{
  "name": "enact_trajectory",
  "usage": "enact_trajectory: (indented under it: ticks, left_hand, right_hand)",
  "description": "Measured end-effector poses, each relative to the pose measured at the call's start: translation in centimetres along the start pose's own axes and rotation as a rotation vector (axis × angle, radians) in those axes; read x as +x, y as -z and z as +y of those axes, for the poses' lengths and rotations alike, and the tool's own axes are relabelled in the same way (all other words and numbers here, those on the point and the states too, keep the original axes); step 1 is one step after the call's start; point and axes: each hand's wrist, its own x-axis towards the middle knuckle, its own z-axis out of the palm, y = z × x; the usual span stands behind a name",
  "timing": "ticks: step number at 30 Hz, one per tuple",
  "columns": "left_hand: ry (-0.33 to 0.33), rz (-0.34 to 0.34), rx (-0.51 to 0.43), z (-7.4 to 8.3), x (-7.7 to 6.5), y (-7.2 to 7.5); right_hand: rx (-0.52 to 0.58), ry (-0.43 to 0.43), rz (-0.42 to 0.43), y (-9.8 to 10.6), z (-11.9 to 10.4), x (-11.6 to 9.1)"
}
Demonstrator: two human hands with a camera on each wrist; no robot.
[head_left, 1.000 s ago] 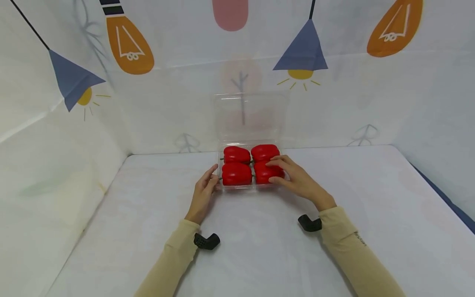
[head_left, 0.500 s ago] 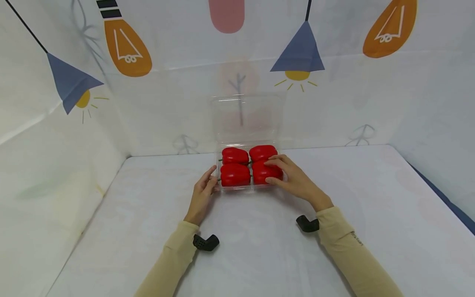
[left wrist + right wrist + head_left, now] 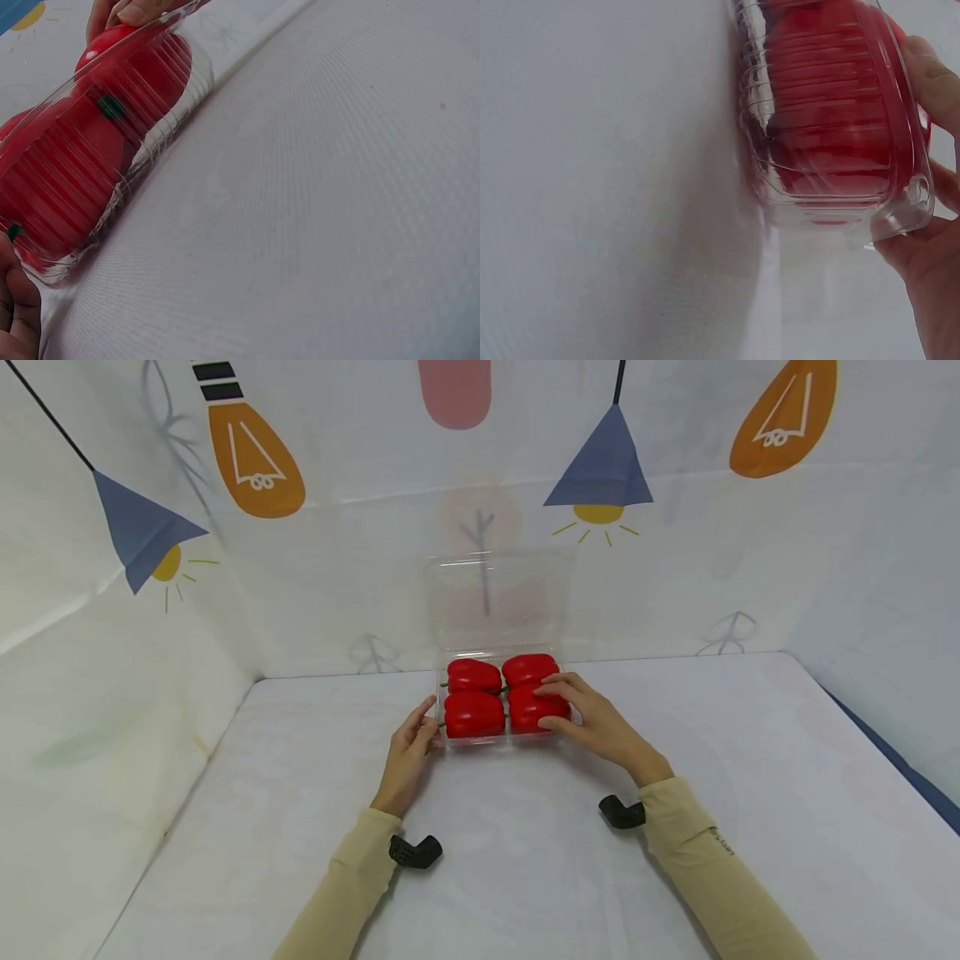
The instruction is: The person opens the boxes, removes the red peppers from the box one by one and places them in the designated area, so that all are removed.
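Observation:
Several red bell peppers with green stems lie in two rows in a clear plastic clamshell container (image 3: 480, 742), its lid (image 3: 498, 602) standing open at the back. My left hand (image 3: 405, 752) holds the container's left edge near the front corner; its bent fingers (image 3: 24, 300) show beside that corner in the left wrist view. My right hand (image 3: 600, 722) grips the front right bell pepper (image 3: 525, 712), thumb at the front and fingers over the top. Beside it lie the front left bell pepper (image 3: 475, 715), the back left bell pepper (image 3: 474, 677) and the back right bell pepper (image 3: 529, 669).
The container sits near the back edge of a white-covered table (image 3: 510, 860). A white curtain (image 3: 345, 577) printed with lamps and bulbs hangs behind it and at the sides. A black wrist device (image 3: 416, 852) sits at the left sleeve, another (image 3: 622, 812) at the right.
The whole view has shifted slightly left. Both hands, the peppers and the container keep the same places relative to each other.

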Motion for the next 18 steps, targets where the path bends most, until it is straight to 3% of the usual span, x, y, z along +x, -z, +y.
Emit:
enact_trajectory:
  ticks: [4,10,18]
  left_hand:
    - [-0.004,-0.002,0.003,0.08,-0.05,-0.05]
    - [0.001,0.0,0.006,0.02,-0.08,-0.05]
    - [0.013,0.007,0.009,0.01,-0.11,-0.08]
  right_hand:
    - [0.009,-0.016,-0.021,0.22,-0.23,-0.02]
    - [0.048,-0.105,-0.096,0.61,-0.45,-0.28]
    - [0.04,-0.039,-0.002,0.43,-0.13,-0.2]
